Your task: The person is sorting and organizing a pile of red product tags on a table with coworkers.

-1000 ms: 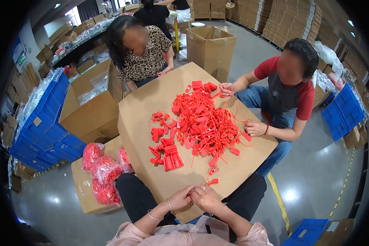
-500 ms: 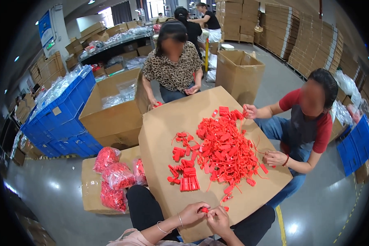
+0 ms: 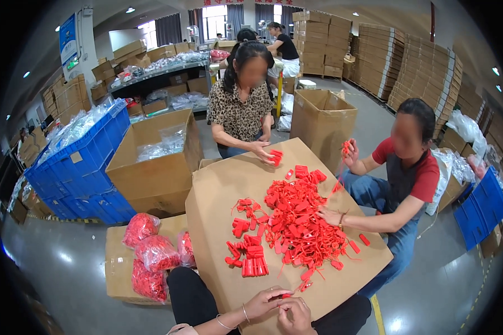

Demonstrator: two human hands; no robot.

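Near the front edge of the cardboard surface, my left hand [image 3: 264, 303] pinches a small red plastic piece [image 3: 285, 296] between thumb and fingers. Right beside it, my right hand [image 3: 295, 316] is closed, its curled fingertips against the same piece; the fingers partly hide it. Ahead lies a big heap [image 3: 296, 218] of small red plastic pieces, many with thin red cords. To its left, a neat row of red pieces [image 3: 255, 267] stands side by side, with smaller groups [image 3: 241, 226] behind it.
One co-worker [image 3: 243, 106] across holds a clump of red pieces [image 3: 276, 157]; another at right [image 3: 405, 167] has a hand on the heap. Clear bags of red pieces [image 3: 157, 252] sit on a carton at left. An open carton [image 3: 151, 184] and blue crates [image 3: 84, 173] stand beyond.
My hands stay together on the red piece, slightly lower in view. The far co-worker's hand has come over the surface with red pieces; the right co-worker raises one hand and reaches into the heap.
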